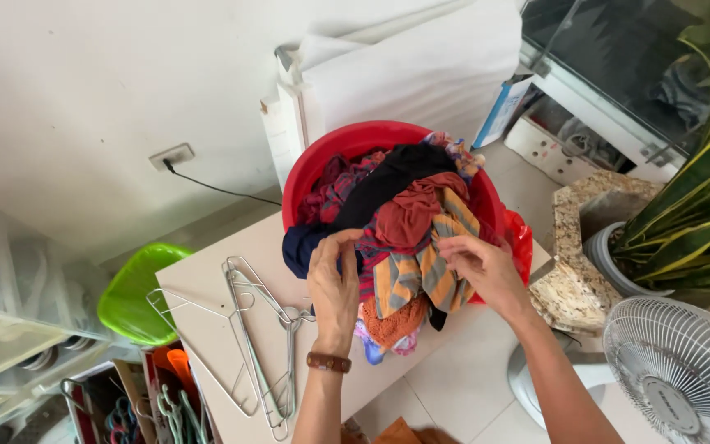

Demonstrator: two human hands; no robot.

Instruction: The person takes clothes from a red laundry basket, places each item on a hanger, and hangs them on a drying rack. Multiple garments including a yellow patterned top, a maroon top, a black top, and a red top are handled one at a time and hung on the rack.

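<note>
- The red basin [314, 168] sits at the far edge of a pale table [207, 284], heaped with mixed clothes that spill over its near rim
- The left hand [334, 279], a brown band at its wrist, has its fingers curled and pinched onto a dark blue garment [301, 247] hanging over the near left rim of the basin
- The right hand [486, 267] is at the basin's near right rim, fingers narrowed onto the edge of an orange and grey striped cloth [425, 271]
- Wire hangers [260, 345] lie flat on the table, left of the basin and just beside the left hand
- A green plastic bowl [137, 296] sits farther left of the basin, beyond the table's edge
- A white fan [680, 374] stands well to the basin's right
</note>
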